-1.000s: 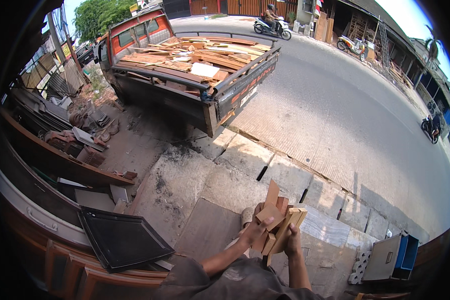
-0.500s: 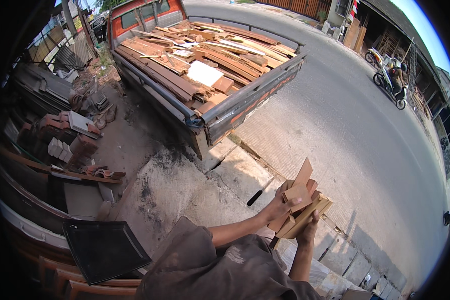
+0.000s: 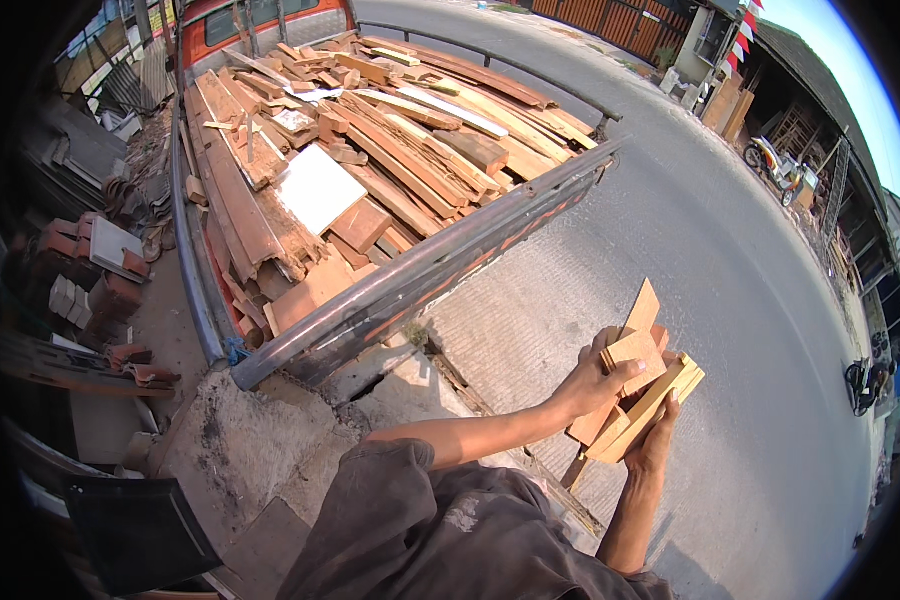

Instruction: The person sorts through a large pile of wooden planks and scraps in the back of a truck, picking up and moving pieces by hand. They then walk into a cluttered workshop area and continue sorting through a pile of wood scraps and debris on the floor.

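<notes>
Between my two hands is a bundle of short wood offcuts (image 3: 642, 350), in light and reddish brown. My left hand (image 3: 582, 388) wraps around the bundle's left side, its thumb across a flat block. From the right and below, my right hand (image 3: 653, 447) grips a pale strip (image 3: 660, 405) of the same bundle, fingers partly hidden behind it. One thin pointed piece sticks up past the others. The bundle is held over the pavement, right of the truck's tailgate (image 3: 420, 265) and apart from it.
The truck bed holds a heap of wood planks (image 3: 420, 140) and a white board (image 3: 318, 190). A dark metal rail (image 3: 490, 58) edges its far side. A black panel (image 3: 140, 530) stands at the lower left, near stacked roof tiles (image 3: 110, 250). Across the road is a parked motorcycle (image 3: 775, 165).
I have come closer to the truck, and its bed now fills more of the view. Both hands still hold the wood bundle, which sits slightly higher and further right in the picture.
</notes>
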`<act>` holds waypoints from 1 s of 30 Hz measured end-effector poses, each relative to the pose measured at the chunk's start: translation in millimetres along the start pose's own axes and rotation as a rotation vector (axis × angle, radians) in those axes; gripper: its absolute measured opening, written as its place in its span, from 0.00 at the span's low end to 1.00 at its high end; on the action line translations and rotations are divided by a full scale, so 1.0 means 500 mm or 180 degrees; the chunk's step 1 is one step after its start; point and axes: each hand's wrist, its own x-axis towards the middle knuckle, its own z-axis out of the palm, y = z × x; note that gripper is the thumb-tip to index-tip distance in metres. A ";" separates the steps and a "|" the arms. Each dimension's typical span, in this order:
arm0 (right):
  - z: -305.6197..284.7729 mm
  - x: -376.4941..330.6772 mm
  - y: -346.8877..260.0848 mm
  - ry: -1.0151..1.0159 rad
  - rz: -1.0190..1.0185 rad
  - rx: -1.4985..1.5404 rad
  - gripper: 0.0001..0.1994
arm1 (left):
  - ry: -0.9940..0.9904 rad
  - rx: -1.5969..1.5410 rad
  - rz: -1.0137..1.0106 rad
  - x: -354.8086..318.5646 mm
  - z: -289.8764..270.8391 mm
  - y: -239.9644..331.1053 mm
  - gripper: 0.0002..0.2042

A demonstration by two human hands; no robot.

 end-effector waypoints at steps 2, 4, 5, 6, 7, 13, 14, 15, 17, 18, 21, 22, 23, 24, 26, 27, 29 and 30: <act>0.055 0.124 -0.034 0.0165 -0.0036 -0.0041 0.41 | 0.0082 0.0145 0.0029 0.126 -0.055 0.020 0.45; 0.084 0.269 -0.052 0.0159 -0.0177 0.0168 0.41 | 0.0191 0.0365 0.0361 0.257 -0.112 0.042 0.37; 0.096 0.337 -0.061 0.0209 -0.0262 0.0243 0.41 | 0.0193 0.0437 0.0469 0.318 -0.135 0.056 0.36; 0.113 0.405 -0.069 0.0280 -0.0441 0.0276 0.41 | 0.0218 0.0532 0.0569 0.376 -0.159 0.070 0.34; 0.139 0.467 -0.094 0.0342 -0.0640 0.0311 0.41 | 0.0233 0.0636 0.0633 0.429 -0.182 0.106 0.35; 0.244 0.835 -0.213 0.0147 -0.1573 0.0636 0.36 | 0.0331 0.1757 0.1149 0.784 -0.320 0.187 0.42; 0.266 0.890 -0.239 0.0066 -0.1614 0.0638 0.35 | 0.0353 0.1720 0.1187 0.836 -0.345 0.209 0.42; 0.287 0.946 -0.261 -0.0017 -0.1652 0.0661 0.34 | 0.0374 0.1701 0.1223 0.886 -0.369 0.225 0.43; 0.346 1.061 -0.296 -0.0151 -0.1726 0.0490 0.36 | 0.0383 0.1528 0.1192 0.987 -0.432 0.250 0.42; 0.381 1.119 -0.291 -0.0169 -0.1792 0.0270 0.40 | 0.0630 0.1758 0.1267 1.032 -0.473 0.259 0.41; 0.488 1.288 -0.298 -0.0858 -0.1566 0.0273 0.42 | 0.0933 0.1216 0.1437 1.120 -0.591 0.265 0.38; 0.514 1.346 -0.286 -0.1187 -0.1451 0.0187 0.42 | 0.0860 0.1037 0.1224 1.120 -0.630 0.282 0.35; 0.547 1.403 -0.277 -0.1670 -0.1278 0.0159 0.43 | 0.0906 0.0631 0.0958 1.121 -0.656 0.288 0.31; 0.569 1.441 -0.273 -0.1972 -0.1321 -0.0087 0.42 | 0.0852 0.0115 0.0789 1.133 -0.681 0.291 0.26; 0.634 1.512 -0.243 -0.2262 -0.0972 0.0152 0.41 | 0.1545 0.0344 0.0799 1.199 -0.742 0.241 0.30; 0.657 1.551 -0.221 -0.2521 -0.0820 0.0177 0.42 | 0.2022 0.1155 0.0795 1.214 -0.776 0.213 0.38; 0.679 1.635 -0.174 -0.3021 -0.0504 -0.0040 0.42 | 0.2483 0.1047 0.0582 1.233 -0.819 0.169 0.39; 0.684 1.672 -0.150 -0.3114 -0.0222 -0.0160 0.42 | 0.2720 0.0444 0.0545 1.246 -0.814 0.144 0.37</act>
